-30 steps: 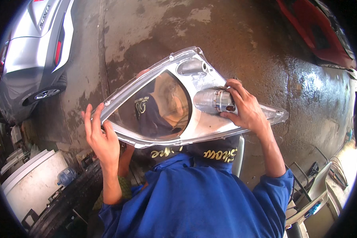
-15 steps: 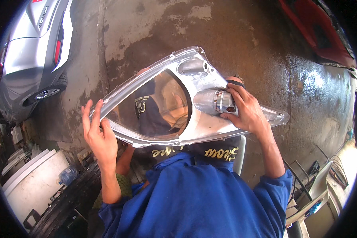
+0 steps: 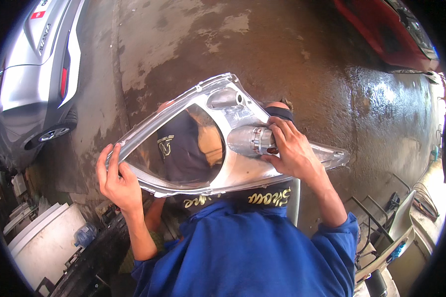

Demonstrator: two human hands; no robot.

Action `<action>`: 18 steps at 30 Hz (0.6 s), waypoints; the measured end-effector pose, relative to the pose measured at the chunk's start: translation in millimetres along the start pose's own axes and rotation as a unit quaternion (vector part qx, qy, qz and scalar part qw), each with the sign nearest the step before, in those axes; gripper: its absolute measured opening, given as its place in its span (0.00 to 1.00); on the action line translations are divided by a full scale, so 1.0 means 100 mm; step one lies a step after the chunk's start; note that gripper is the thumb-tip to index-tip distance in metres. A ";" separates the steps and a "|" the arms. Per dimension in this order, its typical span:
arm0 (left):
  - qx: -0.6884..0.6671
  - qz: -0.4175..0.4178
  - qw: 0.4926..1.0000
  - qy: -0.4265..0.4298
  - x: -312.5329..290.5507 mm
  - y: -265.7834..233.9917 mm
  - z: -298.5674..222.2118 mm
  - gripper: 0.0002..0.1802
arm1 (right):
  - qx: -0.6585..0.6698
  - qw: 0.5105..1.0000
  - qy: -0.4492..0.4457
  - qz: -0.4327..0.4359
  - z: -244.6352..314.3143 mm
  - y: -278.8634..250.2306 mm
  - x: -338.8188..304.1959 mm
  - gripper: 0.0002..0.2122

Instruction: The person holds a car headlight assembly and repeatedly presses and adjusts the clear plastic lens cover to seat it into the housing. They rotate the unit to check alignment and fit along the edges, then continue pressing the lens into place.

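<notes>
A large, pointed car headlight housing, silvery with a transparent rim, is held up in front of me. Its wide rounded opening lets a person's dark shirt show through. My left hand grips the housing's left end, fingers over the edge and thumb beneath. On the right, my right hand has its fingers curled around the end of a shiny metal ring, which sits on the silvery bulb socket of the housing. A smaller silvery tube lies near the top corner. My right fingertips partly hide the ring's end.
A silver car stands at the left, and a red car at the far right. The concrete floor is wet in patches. White panels and a plastic bottle are at lower left; a chair stands at lower right.
The housing and both hands now appear slightly left and lower in view, along with a shift of the whole scene. Both hands keep their holds.
</notes>
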State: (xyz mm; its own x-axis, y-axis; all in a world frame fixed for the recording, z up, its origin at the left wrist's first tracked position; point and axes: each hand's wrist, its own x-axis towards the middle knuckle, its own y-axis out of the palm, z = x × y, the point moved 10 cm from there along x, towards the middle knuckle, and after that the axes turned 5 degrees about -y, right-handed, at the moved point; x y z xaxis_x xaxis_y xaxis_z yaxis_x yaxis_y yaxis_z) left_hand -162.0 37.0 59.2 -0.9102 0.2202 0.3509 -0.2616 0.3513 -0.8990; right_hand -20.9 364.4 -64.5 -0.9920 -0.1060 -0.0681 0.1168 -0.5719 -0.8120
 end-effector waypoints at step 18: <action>-0.030 0.057 0.997 0.037 0.14 -0.15 -0.08 0.24 | 0.000 1.000 -0.025 -0.003 -0.09 0.11 -0.03 0.33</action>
State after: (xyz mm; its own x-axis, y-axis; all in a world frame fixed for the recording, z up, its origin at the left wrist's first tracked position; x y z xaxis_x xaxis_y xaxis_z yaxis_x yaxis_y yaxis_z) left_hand -167.9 42.1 79.3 -0.9057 0.3283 0.2683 -0.1361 0.3743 -0.9173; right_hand -17.0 365.5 -78.7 -0.9891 -0.1431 -0.0339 0.1107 -0.5732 -0.8119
